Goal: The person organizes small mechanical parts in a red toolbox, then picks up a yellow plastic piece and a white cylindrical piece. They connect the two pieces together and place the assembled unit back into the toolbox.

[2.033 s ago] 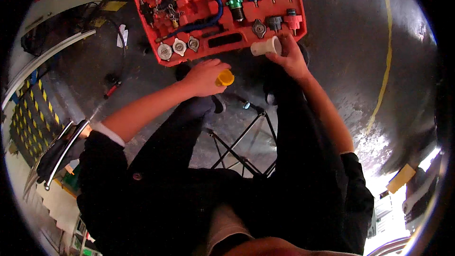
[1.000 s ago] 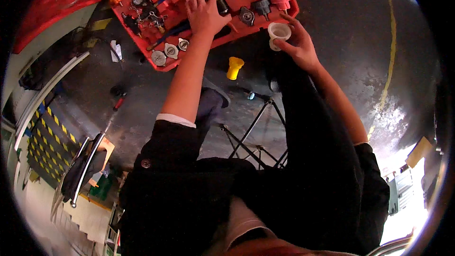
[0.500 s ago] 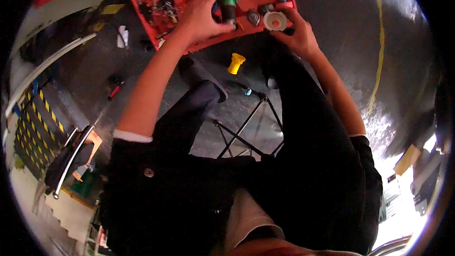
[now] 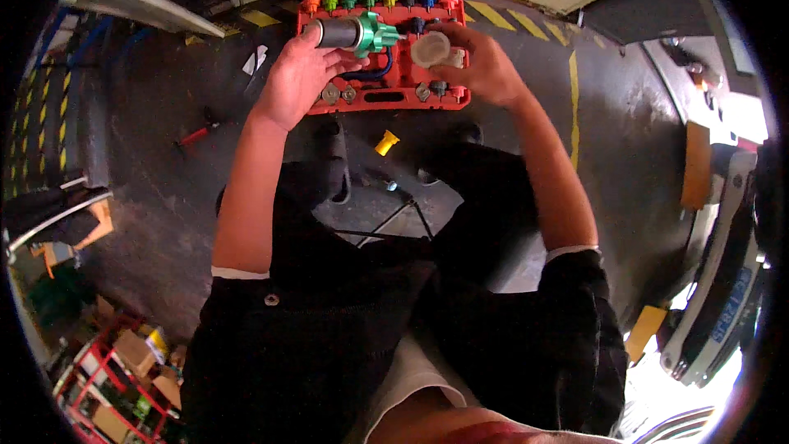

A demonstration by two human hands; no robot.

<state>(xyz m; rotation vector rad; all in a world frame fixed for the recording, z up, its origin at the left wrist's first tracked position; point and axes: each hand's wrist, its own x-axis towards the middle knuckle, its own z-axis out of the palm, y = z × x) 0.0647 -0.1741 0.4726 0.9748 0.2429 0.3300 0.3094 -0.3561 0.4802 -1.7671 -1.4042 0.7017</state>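
Observation:
My left hand (image 4: 302, 74) is closed around a cylindrical tool with a black body and a green ribbed collar (image 4: 374, 34), held sideways above the case. Its narrow end points toward my right hand (image 4: 489, 70). In the right fingers is a round, translucent white cup-shaped piece (image 4: 430, 50), its open side facing up. The tool tip and the cup lie close together in the picture; I cannot tell whether they touch. Below both hands lies an open red case (image 4: 411, 102), with a row of coloured caps (image 4: 370, 2) along its far side and a blue hose (image 4: 380, 72) inside.
A yellow flared piece (image 4: 386, 143) rests on the dark floor between my feet. A red-handled tool (image 4: 195, 136) lies to the left, near a white scrap (image 4: 255, 60). Thin stool legs (image 4: 394, 218) stand below me. Boxes in a red-framed rack (image 4: 131, 353) are at lower left.
My view has shifted, bringing the whole case into sight. The green-collared tool has swung from upright to sideways, and the white cup has come nearer to it.

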